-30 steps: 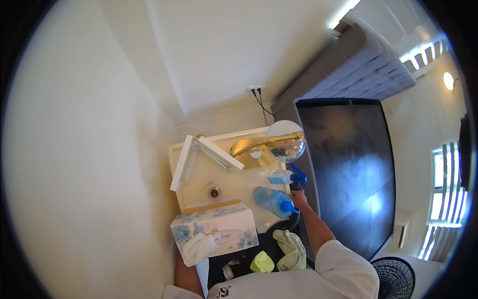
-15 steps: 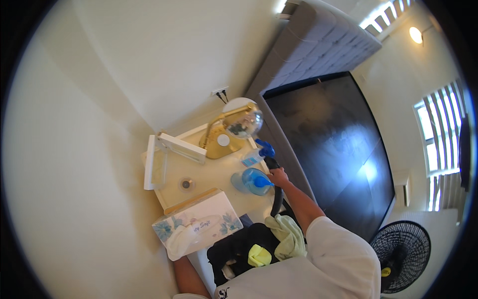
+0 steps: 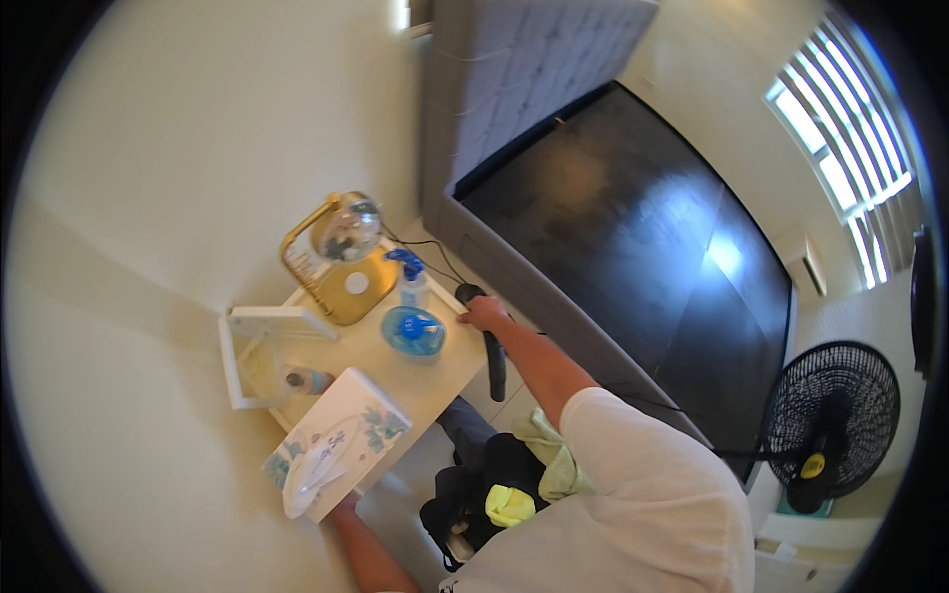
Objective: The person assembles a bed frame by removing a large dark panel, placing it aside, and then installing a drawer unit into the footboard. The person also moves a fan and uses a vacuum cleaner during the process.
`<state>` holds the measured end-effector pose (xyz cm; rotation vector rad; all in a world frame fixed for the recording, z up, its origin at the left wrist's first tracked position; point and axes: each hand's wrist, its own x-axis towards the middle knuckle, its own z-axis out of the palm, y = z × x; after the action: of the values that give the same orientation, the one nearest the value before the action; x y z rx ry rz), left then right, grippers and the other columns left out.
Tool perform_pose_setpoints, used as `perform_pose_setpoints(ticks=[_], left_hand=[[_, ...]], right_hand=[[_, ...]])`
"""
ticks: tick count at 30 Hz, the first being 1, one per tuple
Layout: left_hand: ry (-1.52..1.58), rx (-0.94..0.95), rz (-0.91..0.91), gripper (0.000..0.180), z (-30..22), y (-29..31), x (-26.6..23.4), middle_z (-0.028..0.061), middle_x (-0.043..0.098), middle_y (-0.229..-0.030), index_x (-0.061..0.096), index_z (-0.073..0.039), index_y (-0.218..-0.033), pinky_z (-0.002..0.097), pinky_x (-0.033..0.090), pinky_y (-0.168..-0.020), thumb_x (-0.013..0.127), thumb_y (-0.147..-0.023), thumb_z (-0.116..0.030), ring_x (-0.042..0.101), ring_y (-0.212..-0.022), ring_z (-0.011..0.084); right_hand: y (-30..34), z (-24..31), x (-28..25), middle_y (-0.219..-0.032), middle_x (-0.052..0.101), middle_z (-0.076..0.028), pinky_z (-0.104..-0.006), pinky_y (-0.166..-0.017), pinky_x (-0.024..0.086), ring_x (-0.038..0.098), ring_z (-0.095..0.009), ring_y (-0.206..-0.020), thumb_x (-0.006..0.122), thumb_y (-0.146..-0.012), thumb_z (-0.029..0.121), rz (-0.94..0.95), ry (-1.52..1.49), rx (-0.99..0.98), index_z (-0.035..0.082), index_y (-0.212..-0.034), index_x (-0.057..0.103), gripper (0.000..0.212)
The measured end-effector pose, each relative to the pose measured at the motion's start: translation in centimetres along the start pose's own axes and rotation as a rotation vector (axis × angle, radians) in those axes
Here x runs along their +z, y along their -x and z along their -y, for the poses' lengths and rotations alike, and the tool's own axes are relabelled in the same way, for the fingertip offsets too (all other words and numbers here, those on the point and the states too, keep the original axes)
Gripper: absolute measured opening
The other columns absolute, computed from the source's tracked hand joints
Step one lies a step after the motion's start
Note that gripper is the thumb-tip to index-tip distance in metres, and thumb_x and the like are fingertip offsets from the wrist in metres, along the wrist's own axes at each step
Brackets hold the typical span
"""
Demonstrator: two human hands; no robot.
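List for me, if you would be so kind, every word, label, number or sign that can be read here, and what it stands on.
Tissue box: blue lettering on its flowered top; I won't copy it out.
Trigger spray bottle: any print is too blurred to read.
Small bottle: too blurred to read.
Black fan: yellow badge, print too small to read.
White T-shirt: dark print, cut off at the lower edge.

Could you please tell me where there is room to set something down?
The nightstand is bare between the blue-topped bottle, small bottle and tissue box; so is the bed base by the headboard. It is crowded around the gold lamp and spray bottle, and by the white picture frame.
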<state>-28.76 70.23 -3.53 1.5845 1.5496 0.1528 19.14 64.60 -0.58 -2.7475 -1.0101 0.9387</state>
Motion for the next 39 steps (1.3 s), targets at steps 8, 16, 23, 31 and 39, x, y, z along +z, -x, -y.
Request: perform_pose_setpoints(ticks=[8,16,23,31,39], left_hand=[[-0.866,0.238,0.109,0.090,0.4,1.3,-0.8,0.0124,0.036,-0.127,0.036,-0.009,-0.124,0.0383,0.023,-0.098,0.072,-0.050,-0.047,0.029,-0.119,0.0287],[0.940,-0.344,0.350,0.076,8.5,-3.7,-0.7,0.0093,0.017,-0.137,0.018,-0.014,-0.131,0.0563,0.012,-0.095,0.037,-0.074,-0.058,0.016,-0.125,0.0314],[1.157,-0.701,-0.082,0.059,6.6,4.7,3.0,-0.0009,0.025,-0.134,0.021,-0.020,-0.130,0.0493,0.019,-0.095,0.032,-0.081,-0.050,0.019,-0.124,0.0232],[0.422,-0.163,0.562,0.059,-13.5,19.1,19.6,0.0090,0.037,-0.127,0.027,-0.012,-0.128,0.0433,0.025,-0.094,0.036,-0.083,-0.050,0.035,-0.115,0.0251],[0.056,0.723,0.438,0.042,-27.0,27.2,25.0,0.0110,0.040,-0.122,0.037,-0.004,-0.120,0.0341,0.030,-0.093,0.048,-0.081,-0.014,0.039,-0.112,0.0243]], right_hand=[[0.7,0.2,0.4,-0.104,0.055,-0.014,-0.0350,-0.081,0.043,0.049,-0.026,-0.102,0.064,-0.067,0.043,-0.027,-0.193,0.032,0.009,-0.100,0.058,0.047],[0.9,-5.5,1.9,-0.111,0.049,-0.018,-0.0374,-0.085,0.040,0.048,-0.030,-0.102,0.057,-0.072,0.038,-0.026,-0.341,-0.075,0.015,-0.096,0.061,0.034],[12.9,-12.8,4.2,-0.101,0.049,-0.017,-0.0361,-0.082,0.042,0.052,-0.031,-0.092,0.053,-0.067,0.012,-0.189,-0.820,0.120,0.027,-0.095,0.062,0.033],[23.3,-13.2,4.9,-0.089,0.060,-0.013,-0.0349,-0.075,0.045,0.058,-0.027,-0.081,0.053,-0.069,0.014,-0.191,-1.002,0.223,0.022,-0.093,0.063,0.028],[35.8,-23.5,-0.9,-0.086,0.056,-0.024,-0.0402,-0.068,0.043,0.056,-0.033,-0.081,0.060,-0.064,0.017,0.114,-0.784,-0.157,0.010,-0.131,0.013,0.082]])
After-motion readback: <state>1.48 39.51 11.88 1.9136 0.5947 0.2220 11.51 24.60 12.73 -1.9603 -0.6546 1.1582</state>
